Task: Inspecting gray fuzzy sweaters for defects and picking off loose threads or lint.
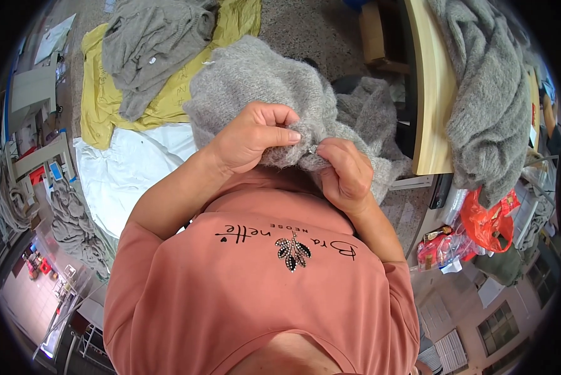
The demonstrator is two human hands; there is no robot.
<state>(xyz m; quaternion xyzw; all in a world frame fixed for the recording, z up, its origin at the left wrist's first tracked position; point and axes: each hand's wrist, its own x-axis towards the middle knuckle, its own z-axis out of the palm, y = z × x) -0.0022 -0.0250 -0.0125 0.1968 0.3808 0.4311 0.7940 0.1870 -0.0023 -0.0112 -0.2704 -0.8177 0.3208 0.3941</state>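
Observation:
A fuzzy light-grey knitted garment (pixel 262 75) lies bunched over my lap, and part of it hangs away to the right. My left hand (pixel 258 137) pinches a fold of the knit between thumb and fingers. Close beside it, my right hand (pixel 346 169) grips the same fold, fingers curled and pressed together. Between the two hands the knit is gathered up, with a small shiny spot near the right fingertips that is too small to make out. The garment's underside is hidden by its folds.
Left of me, a darker grey knit (pixel 158 47) rests on a yellow sheet (pixel 99 94), beside a white plastic sheet (pixel 136 169). At right, a wooden tabletop edge (pixel 434 94) carries another grey knit (pixel 490 106). A red plastic bag (pixel 487 222) and a cardboard box (pixel 380 37) are nearby.

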